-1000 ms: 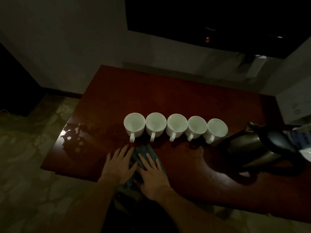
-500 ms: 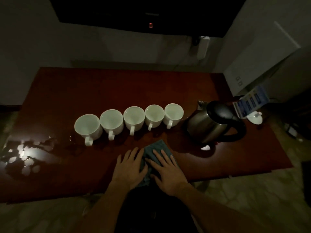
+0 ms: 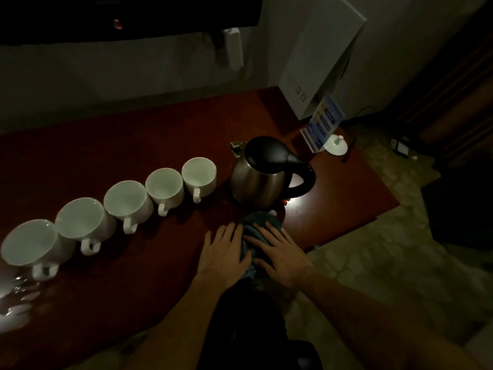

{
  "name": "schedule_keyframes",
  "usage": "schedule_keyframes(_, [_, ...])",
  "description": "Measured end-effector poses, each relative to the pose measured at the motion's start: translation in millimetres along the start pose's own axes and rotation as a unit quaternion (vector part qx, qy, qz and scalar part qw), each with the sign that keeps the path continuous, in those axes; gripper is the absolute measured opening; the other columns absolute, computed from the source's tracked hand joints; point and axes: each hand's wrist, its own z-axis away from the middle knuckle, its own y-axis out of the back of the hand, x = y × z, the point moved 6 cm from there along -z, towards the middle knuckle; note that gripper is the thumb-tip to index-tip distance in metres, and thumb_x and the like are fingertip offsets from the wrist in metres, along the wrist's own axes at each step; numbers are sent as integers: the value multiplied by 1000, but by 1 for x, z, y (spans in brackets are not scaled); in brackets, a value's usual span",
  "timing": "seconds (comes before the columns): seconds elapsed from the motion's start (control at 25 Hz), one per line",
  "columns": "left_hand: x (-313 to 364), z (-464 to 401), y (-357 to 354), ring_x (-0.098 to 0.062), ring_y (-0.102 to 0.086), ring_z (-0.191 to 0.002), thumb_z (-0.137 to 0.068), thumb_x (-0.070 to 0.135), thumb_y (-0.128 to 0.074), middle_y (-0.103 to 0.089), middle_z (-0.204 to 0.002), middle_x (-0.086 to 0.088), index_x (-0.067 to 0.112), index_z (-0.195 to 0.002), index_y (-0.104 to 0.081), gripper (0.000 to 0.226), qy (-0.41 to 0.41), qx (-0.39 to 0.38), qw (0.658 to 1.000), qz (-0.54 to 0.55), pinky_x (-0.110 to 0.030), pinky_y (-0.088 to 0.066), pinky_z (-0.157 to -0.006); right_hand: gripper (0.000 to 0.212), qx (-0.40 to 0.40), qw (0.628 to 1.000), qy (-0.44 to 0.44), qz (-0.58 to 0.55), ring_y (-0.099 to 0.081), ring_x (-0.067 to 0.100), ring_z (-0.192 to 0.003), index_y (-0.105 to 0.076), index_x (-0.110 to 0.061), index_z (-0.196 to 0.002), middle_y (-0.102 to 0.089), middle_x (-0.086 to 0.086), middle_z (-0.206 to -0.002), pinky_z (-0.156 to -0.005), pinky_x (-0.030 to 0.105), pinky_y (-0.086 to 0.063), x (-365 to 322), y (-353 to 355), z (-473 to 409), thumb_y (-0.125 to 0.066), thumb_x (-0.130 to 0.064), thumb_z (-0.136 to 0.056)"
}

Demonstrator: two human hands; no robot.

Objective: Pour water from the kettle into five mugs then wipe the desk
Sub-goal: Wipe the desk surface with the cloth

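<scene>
Both hands are lying flat on a dark blue-grey cloth (image 3: 252, 231) at the near edge of the desk (image 3: 160, 263). Left hand (image 3: 224, 255): fingers straight and slightly spread, pressing down, its palm covering the cloth's left part, fingertips reaching bare wood beside the cloth. Right hand (image 3: 280, 252): fingers likewise straight and spread, pressing on the cloth's right part; neither hand is curling round anything. The cloth is showing between the two hands and just past the right fingertips.

Just beyond the right fingertips, near the cloth's far edge, the kettle (image 3: 261, 180) is standing upright: steel body, black lid, black handle pointing right. A bright reflection is lying on the wood by its base.

Beyond and to the left of the left fingertips, five white mugs are sitting in a touching row with handles facing the near edge: fifth mug (image 3: 199, 175) nearest the kettle, then fourth mug (image 3: 165, 186), third mug (image 3: 128, 202), second mug (image 3: 84, 222), first mug (image 3: 32, 247). Water level inside: cannot tell in this light.

Far left of the hands, next to the first mug, a water puddle (image 3: 16, 303) is glinting on the desk.

Farther off, past the kettle to the right, a blue card stand (image 3: 322, 121) and a small white round object (image 3: 336, 146) are resting at the desk's far corner, near a white box (image 3: 320, 57) against the wall.
</scene>
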Motion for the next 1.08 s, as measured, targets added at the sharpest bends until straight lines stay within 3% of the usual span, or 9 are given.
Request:
schedule_keyframes(0.36, [68,-48,-7,-26,-26,-142,-97,53,-37,-24,-159,-4,21,-156,-15,70,-70,-22,997,-35,-51,-20,-115,61,-22,998,-50,-3,17,17,-150,-4,-46,-154,11,-11,-165,-121,44,5,100,10,20,-25,-61,-99])
schedule_keyframes(0.68, [120,-83,-16,-28,-27,-144,-98,51,-37,-14,-165,-2,24,-158,-11,71,-123,-63,990,-37,-51,-18,-117,62,-24,994,-98,-35,14,19,-152,-2,-50,-153,8,-10,-165,-121,47,2,181,22,22,-27,-63,-98])
schedule_keyframes(0.88, [145,-110,-14,-24,-15,-150,-98,49,-37,-14,-164,0,23,-157,-16,68,-153,-55,986,-46,-50,-17,-119,62,-2,989,-136,-63,12,19,-152,-3,-50,-153,8,-10,-165,-120,50,-1,216,30,9,-27,-64,-98])
schedule_keyframes(1.08, [159,-126,-15,-21,-9,-151,-99,47,-39,-11,-165,0,23,-158,-13,68,-132,-53,990,-9,-51,-17,-118,61,0,984,-162,-74,11,22,-152,-3,-51,-152,9,-8,-166,-121,54,-2,245,39,-12,-27,-65,-98])
